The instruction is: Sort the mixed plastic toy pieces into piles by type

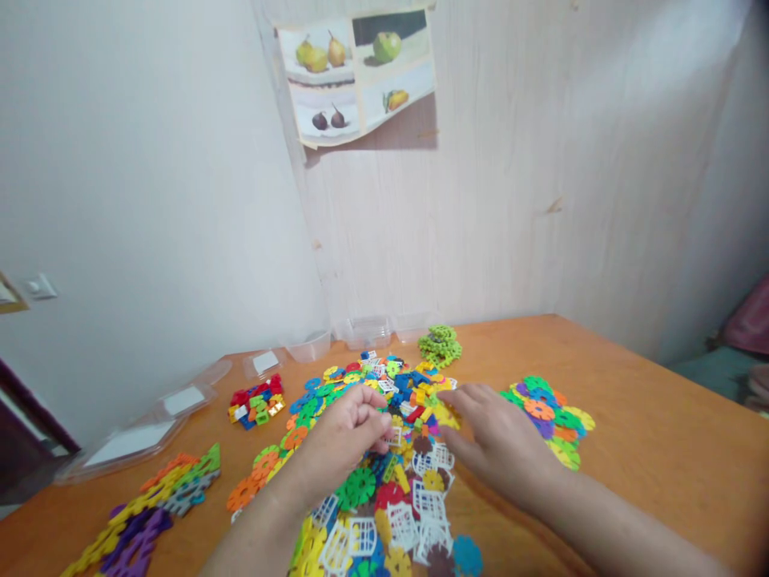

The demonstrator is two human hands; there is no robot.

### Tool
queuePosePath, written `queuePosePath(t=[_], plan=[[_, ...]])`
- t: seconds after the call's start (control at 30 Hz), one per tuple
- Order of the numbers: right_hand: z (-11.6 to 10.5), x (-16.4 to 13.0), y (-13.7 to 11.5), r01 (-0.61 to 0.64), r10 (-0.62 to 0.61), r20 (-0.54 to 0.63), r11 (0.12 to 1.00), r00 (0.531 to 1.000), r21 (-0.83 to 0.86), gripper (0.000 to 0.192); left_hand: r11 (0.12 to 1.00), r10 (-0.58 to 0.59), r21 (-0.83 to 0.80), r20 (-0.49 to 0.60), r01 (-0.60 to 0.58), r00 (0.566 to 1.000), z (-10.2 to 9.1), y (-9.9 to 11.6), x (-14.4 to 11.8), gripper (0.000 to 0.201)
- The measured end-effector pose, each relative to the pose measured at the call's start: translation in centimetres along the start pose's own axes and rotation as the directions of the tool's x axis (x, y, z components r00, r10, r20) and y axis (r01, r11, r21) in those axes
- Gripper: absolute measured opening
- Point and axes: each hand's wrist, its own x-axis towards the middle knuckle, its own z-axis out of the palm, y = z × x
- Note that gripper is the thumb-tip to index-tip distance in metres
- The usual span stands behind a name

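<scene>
You have a heap of bright plastic toy pieces (384,401), discs and white grids, mid-table under your fingers.

Head-worn view, forward-down, near table (661,417)

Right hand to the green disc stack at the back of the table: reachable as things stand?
Probably yes. The right hand rests on the central pile, and the green disc stack sits just beyond it on bare table, with nothing standing between them.
</scene>
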Motion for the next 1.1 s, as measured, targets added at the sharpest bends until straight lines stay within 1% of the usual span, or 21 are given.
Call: queuePosePath(t=[0.1, 0.17, 0.2, 0.27, 0.33, 0.47, 0.53, 0.6, 0.67, 0.73, 0.8, 0.87, 0.93, 1.0, 1.1], plan=[[-1.1, 1.0, 3.1, -0.217, 0.213, -0.045, 0.961, 0.976, -0.171, 0.033, 0.997, 0.018, 0.077, -0.173, -0.005, 0.985, -2.3, 0.1, 0.1, 0.031], [-1.6, 1.5, 5.0, -0.31, 0.313, -0.034, 0.91, 0.949, -0.276, 0.035, 0.991, 0.023, 0.13, -0.256, 0.011, 0.966, -3.9, -0.3, 0.2, 0.029], [-1.8, 1.6, 5.8, -0.343, 0.357, -0.017, 0.884, 0.934, -0.318, 0.035, 0.988, 0.023, 0.155, -0.279, 0.021, 0.96, -4.5, -0.6, 0.3, 0.028], [-2.1, 1.7, 7.0, -0.382, 0.428, 0.04, 0.842, 0.903, -0.381, 0.032, 0.976, 0.034, 0.217, -0.304, 0.034, 0.952, -5.7, -1.5, 0.6, 0.025], [-2.1, 1.6, 7.8, -0.395, 0.472, 0.093, 0.816, 0.877, -0.423, 0.031, 0.949, 0.07, 0.312, -0.318, 0.035, 0.945, -6.5, -2.6, 0.9, 0.021], [-2.0, 1.3, 8.8, -0.42, 0.517, 0.124, 0.793, 0.847, -0.441, 0.033, 0.868, 0.135, 0.495, -0.328, 0.048, 0.935, -7.4, -4.5, 1.4, 0.017], [-1.9, 1.3, 9.3, -0.427, 0.522, 0.125, 0.794, 0.844, -0.433, 0.033, 0.833, 0.135, 0.55, -0.312, 0.063, 0.941, -7.7, -5.2, 1.5, 0.017], [-1.8, 1.2, 9.6, -0.418, 0.509, 0.117, 0.8, 0.853, -0.431, 0.034, 0.8, 0.132, 0.595, -0.299, 0.076, 0.945, -8.1, -5.7, 1.6, 0.016], [-1.6, 1.2, 9.6, -0.397, 0.477, 0.095, 0.812, 0.874, -0.427, 0.035, 0.774, 0.139, 0.628, -0.299, 0.085, 0.944, -8.4, -6.0, 1.7, 0.016], [-1.3, 1.3, 9.1, -0.371, 0.43, 0.062, 0.836, 0.901, -0.404, 0.037, 0.753, 0.138, 0.65, -0.302, 0.099, 0.943, -8.8, -6.2, 1.7, 0.016], [-0.9, 1.3, 8.0, -0.34, 0.375, 0.033, 0.871, 0.926, -0.354, 0.036, 0.735, 0.119, 0.668, -0.293, 0.115, 0.949, -9.1, -6.2, 1.6, 0.017], [-0.3, 1.2, 6.3, -0.292, 0.314, 0.04, 0.915, 0.949, -0.277, 0.034, 0.719, 0.092, 0.682, -0.281, 0.132, 0.955, -9.3, -6.0, 1.3, 0.018], [0.3, 0.9, 4.6, -0.241, 0.26, 0.08, 0.951, 0.962, -0.192, 0.031, 0.704, 0.056, 0.693, -0.272, 0.155, 0.961, -9.6, -5.6, 0.7, 0.019], [0.9, 0.6, 3.1, -0.198, 0.213, 0.13, 0.973, 0.968, -0.119, 0.029, 0.687, -0.011, 0.7, -0.259, 0.195, 0.966, -9.9, -5.0, 0.0, 0.022], [1.3, 0.3, 2.0, -0.159, 0.165, 0.172, 0.986, 0.971, -0.053, 0.027, 0.658, -0.1, 0.719, -0.207, 0.221, 0.973, -10.2, -4.2, -1.1, 0.031]])
